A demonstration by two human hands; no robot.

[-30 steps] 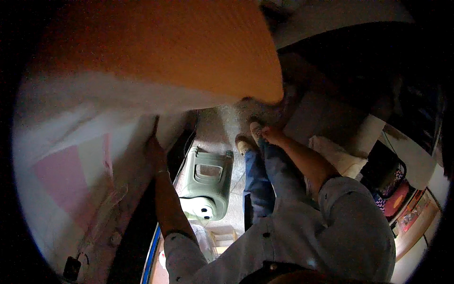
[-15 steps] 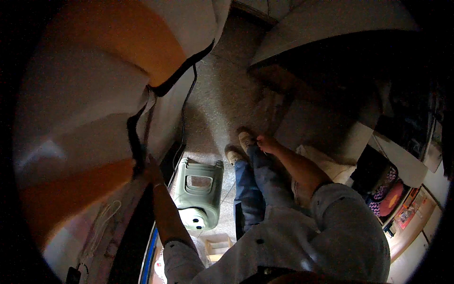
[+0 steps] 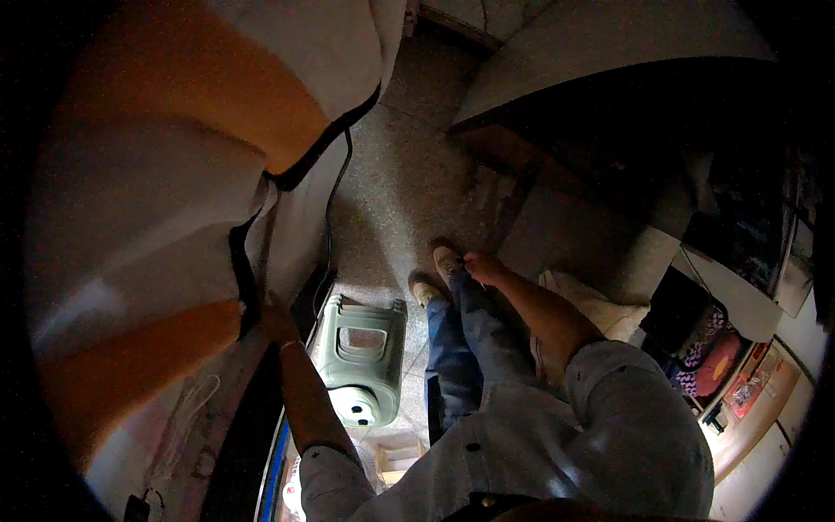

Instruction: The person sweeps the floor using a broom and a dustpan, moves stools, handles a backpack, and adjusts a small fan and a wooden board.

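My left hand (image 3: pixel 278 322) is raised beside the black-edged border of a large white and orange cloth (image 3: pixel 143 178) that hangs at the left. Its fingers are dim and blend into the cloth's edge, so their grip does not show. My right hand (image 3: pixel 484 268) hangs low in front of my right leg, just above the shoes. The fingers of that hand are curled together; a small thin thing may be in them, too dark to make out.
A pale green plastic box (image 3: pixel 370 335) with a framed window stands left of my legs. A black cable (image 3: pixel 330 204) runs down beside the cloth. At the right are a pale cloth (image 3: pixel 600 304) and a wooden shelf (image 3: pixel 765 400) with items. Dark furniture stands at the upper right.
The whole view has shifted slightly, with most things a little further left. Both hands keep nearly the same pose, and the cloth's edge hangs much as before.
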